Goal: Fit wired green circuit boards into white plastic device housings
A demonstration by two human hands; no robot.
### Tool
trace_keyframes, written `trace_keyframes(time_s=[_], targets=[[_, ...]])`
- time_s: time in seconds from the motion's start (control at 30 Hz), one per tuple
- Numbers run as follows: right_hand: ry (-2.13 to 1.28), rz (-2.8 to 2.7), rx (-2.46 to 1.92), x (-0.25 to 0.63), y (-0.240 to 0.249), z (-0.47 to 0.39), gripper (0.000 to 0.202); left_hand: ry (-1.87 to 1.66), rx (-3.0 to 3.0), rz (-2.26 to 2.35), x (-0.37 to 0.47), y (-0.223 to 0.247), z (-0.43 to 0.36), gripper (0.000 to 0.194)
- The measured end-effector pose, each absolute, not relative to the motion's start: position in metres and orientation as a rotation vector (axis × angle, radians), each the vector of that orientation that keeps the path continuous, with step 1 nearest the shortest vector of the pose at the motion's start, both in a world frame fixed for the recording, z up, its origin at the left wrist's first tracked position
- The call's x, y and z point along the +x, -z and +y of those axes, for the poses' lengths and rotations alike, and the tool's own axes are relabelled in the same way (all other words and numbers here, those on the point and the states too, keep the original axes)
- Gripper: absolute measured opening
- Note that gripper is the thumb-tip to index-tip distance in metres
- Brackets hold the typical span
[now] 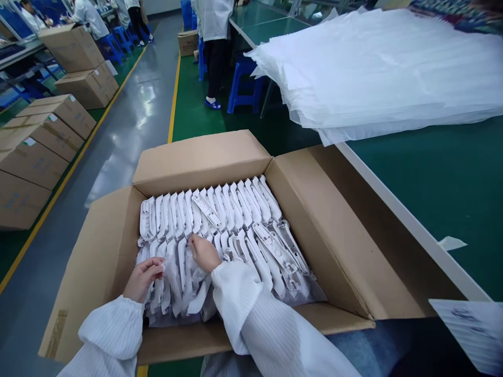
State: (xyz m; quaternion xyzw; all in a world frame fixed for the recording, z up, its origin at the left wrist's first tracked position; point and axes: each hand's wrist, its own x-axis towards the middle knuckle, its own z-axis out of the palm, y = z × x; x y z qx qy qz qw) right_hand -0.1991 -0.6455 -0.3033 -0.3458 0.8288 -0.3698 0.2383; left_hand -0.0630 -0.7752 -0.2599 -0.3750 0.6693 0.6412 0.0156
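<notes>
Sorting white plastic parts in a cardboard box [118, 246]

At lower centre, left hand [142, 278] and right hand [203, 253] are pinching bagged white parts [176, 277]; next, lifting 1 free likely needs a firm grip.

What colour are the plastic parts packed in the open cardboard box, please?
White; the plastic parts in the cardboard box show clearly in the head view.

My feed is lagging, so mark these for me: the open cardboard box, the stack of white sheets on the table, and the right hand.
open cardboard box [204, 157]: head view, on its far flap.
stack of white sheets [385, 73]: head view, on the top sheet.
right hand [203, 253]: head view, on its back.
</notes>
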Motion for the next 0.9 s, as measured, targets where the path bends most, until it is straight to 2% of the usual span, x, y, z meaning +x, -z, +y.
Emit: trace_keyframes(time_s=[0.1, 0.2, 0.3, 0.33, 0.37, 0.47, 0.5, 0.63, 0.77, 0.9], targets=[[1.156, 2.189, -0.859, -0.207, 0.305, -0.642, 0.020, -2.042, -1.173, 2.088, -0.065, 0.265, -0.762, 0.022], [1.261, 1.987, -0.964, -0.207, 0.295, -0.637, 0.020, -2.062, -1.131, 2.124, -0.072, 0.270, -0.751, 0.018], [1.264, 1.809, -1.122, -0.203, 0.281, -0.633, 0.050, -2.051, -1.046, 2.163, -0.080, 0.270, -0.747, 0.016], [1.248, 1.788, -1.159, -0.202, 0.277, -0.632, 0.053, -2.036, -1.002, 2.161, -0.081, 0.269, -0.748, 0.016], [1.229, 1.787, -1.186, -0.200, 0.275, -0.632, 0.047, -2.014, -0.954, 2.151, -0.082, 0.267, -0.751, 0.016], [1.163, 1.857, -1.223, -0.196, 0.277, -0.633, 0.009, -1.900, -0.878, 2.148, -0.081, 0.264, -0.765, 0.019], [1.140, 1.889, -1.228, -0.196, 0.278, -0.634, 0.006, -1.844, -0.896, 2.178, -0.081, 0.265, -0.771, 0.020], [1.059, 2.011, -1.248, -0.195, 0.279, -0.636, 0.017, -1.478, -1.054, 2.414, -0.080, 0.281, -0.796, 0.020], [1.001, 2.055, -1.306, -0.195, 0.270, -0.634, 0.018, -1.113, -1.001, 2.613, -0.085, 0.298, -0.803, 0.019], [0.973, 2.050, -1.375, -0.193, 0.264, -0.635, 0.018, -0.925, -0.829, 2.725, -0.091, 0.303, -0.800, 0.017]])
